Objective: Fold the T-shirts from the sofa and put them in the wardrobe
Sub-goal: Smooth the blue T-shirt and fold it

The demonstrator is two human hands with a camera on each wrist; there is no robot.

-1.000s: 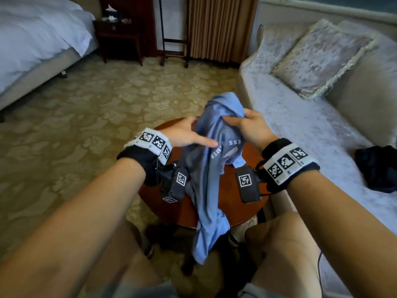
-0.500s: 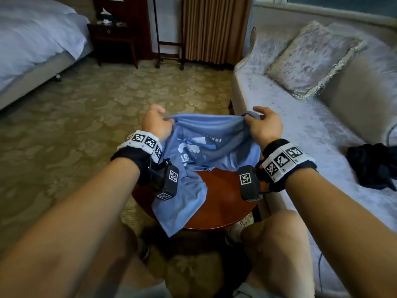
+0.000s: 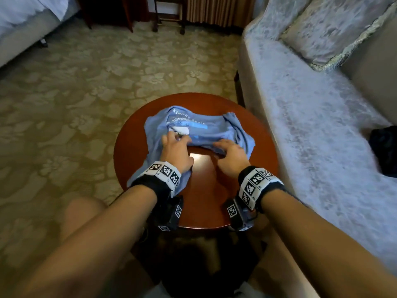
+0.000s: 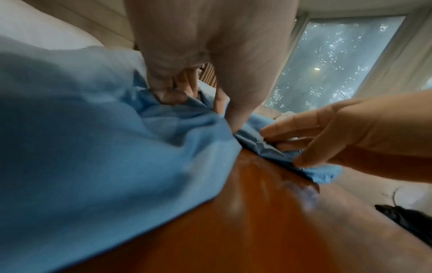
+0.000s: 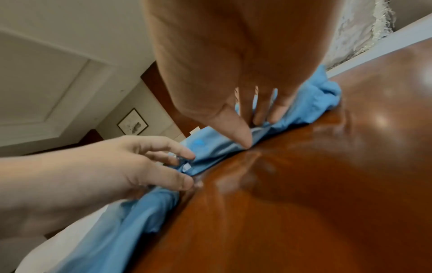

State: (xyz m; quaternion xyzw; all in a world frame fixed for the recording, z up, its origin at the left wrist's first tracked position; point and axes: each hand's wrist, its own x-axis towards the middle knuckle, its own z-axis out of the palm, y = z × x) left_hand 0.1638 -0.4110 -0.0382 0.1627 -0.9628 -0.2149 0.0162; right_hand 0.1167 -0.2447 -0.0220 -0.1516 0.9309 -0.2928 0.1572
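- the t-shirt [image 3: 199, 130] lies bunched on the far half of the round worktop [image 3: 206, 190], one end trailing over the worktop's left edge.
- the left hand [image 3: 175, 150] rests on the t-shirt's near left part; the right hand [image 3: 229, 153] is at its near edge, to the right.
- the sofa [image 3: 311, 130] stands just right of the worktop, with a cushion [image 3: 330, 29] at its back.
- a dark garment [image 3: 384, 149] lies on the sofa seat, well right of the worktop.
- the bed [image 3: 21, 24] is far left, across the carpet [image 3: 75, 93].
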